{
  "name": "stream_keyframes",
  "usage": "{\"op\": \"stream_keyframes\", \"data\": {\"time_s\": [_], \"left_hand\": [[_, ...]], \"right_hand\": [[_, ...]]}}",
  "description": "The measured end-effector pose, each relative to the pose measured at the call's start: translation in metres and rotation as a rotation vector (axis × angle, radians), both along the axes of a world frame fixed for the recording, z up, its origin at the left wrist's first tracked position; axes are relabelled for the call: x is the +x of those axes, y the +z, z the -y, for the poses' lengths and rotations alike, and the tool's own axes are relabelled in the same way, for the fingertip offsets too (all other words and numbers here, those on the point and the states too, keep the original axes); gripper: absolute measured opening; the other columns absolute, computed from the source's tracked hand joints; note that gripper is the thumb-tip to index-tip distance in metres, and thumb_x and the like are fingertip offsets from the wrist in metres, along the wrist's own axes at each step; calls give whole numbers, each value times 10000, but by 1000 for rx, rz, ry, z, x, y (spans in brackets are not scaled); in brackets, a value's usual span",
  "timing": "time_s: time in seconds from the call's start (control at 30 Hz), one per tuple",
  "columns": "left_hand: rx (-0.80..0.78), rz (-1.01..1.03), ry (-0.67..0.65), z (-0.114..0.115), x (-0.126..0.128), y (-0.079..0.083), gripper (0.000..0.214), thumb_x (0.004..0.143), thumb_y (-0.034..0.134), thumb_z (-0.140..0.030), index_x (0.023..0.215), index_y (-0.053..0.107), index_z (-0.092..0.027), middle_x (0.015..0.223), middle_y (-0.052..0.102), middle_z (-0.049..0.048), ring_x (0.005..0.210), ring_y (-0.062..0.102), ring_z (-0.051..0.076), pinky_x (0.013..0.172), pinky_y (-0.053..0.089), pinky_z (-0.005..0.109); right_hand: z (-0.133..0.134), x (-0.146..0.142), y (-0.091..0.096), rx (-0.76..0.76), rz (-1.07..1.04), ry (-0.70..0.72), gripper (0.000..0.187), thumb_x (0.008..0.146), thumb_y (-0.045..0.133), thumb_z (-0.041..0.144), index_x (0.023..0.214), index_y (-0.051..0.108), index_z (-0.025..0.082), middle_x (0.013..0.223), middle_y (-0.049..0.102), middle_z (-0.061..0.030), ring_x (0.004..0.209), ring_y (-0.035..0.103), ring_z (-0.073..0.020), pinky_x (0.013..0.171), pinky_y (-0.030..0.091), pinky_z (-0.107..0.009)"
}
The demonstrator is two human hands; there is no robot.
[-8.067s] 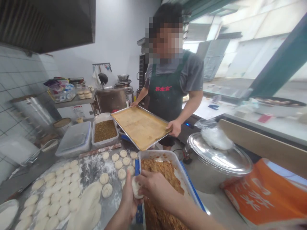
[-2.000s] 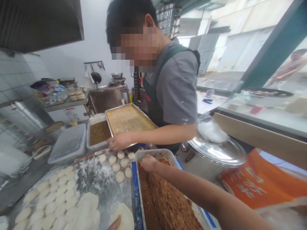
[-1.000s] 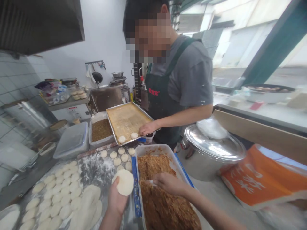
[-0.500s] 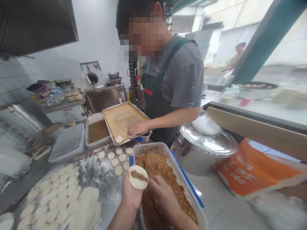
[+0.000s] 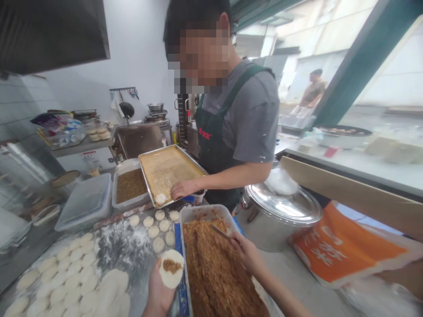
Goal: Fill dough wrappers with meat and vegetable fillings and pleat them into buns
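Note:
My left hand (image 5: 159, 291) cups a round dough wrapper (image 5: 171, 275) with a dab of brown filling on it, at the bottom centre. My right hand (image 5: 247, 252) is closed on a thin spatula (image 5: 218, 231) whose tip dips into the brown filling in a clear plastic tub (image 5: 205, 211). Across the table a person in a grey shirt and dark apron rests a hand (image 5: 183, 188) on a metal tray (image 5: 167, 172), beside one filled bun (image 5: 161, 199).
Floured steel table (image 5: 127, 246) carries rows of flat dough discs (image 5: 71, 267) and several filled buns (image 5: 159, 223). Behind are a tub of dark crumbs (image 5: 130, 185), a lidded box (image 5: 86, 200) and a rolling pin (image 5: 123, 215). At right, a big lidded steel pot (image 5: 282, 215) and an orange bag (image 5: 343, 251).
My right hand left the wrapper and went back into the filling tub with the spatula. A dab of filling now lies on the wrapper, which my left hand has lowered.

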State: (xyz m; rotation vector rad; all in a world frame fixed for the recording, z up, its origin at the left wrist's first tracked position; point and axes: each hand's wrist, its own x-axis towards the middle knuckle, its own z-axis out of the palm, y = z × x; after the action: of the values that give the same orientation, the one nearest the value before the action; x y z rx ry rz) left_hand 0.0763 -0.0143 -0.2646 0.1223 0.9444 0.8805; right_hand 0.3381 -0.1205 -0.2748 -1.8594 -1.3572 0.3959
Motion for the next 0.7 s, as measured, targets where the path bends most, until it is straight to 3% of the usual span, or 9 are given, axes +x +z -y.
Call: {"op": "stream_keyframes", "data": {"time_s": [0.1, 0.23, 0.37, 0.5, 0.6, 0.7], "left_hand": [[-34, -39, -59, 7, 11, -13, 207, 770, 481, -237, 736, 624, -91, 706, 672, 105, 670, 626, 219, 699, 479, 373], [-65, -57, -111, 4, 22, -17, 197, 757, 496, -229, 707, 617, -83, 682, 671, 111, 651, 626, 222, 695, 473, 361], [-58, -44, -165, -4, 27, -16, 247, 769, 484, -274, 710, 623, -78, 684, 671, 119, 651, 626, 221, 703, 465, 359], [-47, -30, -182, -10, 32, -20, 251, 768, 487, -286, 727, 628, -83, 704, 674, 118, 660, 627, 222, 723, 458, 363], [-38, -17, -228, -15, 35, -24, 255, 767, 491, -299, 753, 625, -83, 716, 675, 116, 673, 627, 225, 729, 456, 366], [-29, 0, -284, -20, 36, -25, 276, 757, 507, -324, 802, 619, -75, 753, 673, 126, 723, 626, 242, 731, 458, 372]], "right_hand": [[9, 29, -29, 33, -41, -136, 261, 857, 269, 374, 802, 445, 189, 692, 533, -22, 648, 510, -164, 628, 392, -270], [23, 41, -39, 19, -82, -121, 269, 858, 272, 401, 824, 442, 196, 705, 547, -22, 664, 524, -165, 638, 400, -259], [31, 43, -32, -58, -88, -16, 271, 860, 266, 389, 774, 441, 202, 653, 540, -1, 606, 519, -149, 606, 394, -236], [26, 45, -21, -149, -10, -26, 298, 869, 225, 373, 775, 449, 200, 666, 564, -9, 611, 539, -148, 608, 391, -237], [5, 45, -6, -324, 199, -13, 315, 879, 210, 334, 850, 494, 202, 696, 593, -25, 641, 566, -154, 584, 383, -229], [-34, 47, 11, -475, 434, 0, 301, 867, 264, 281, 900, 550, 192, 740, 620, -66, 705, 590, -180, 588, 383, -234]]}}
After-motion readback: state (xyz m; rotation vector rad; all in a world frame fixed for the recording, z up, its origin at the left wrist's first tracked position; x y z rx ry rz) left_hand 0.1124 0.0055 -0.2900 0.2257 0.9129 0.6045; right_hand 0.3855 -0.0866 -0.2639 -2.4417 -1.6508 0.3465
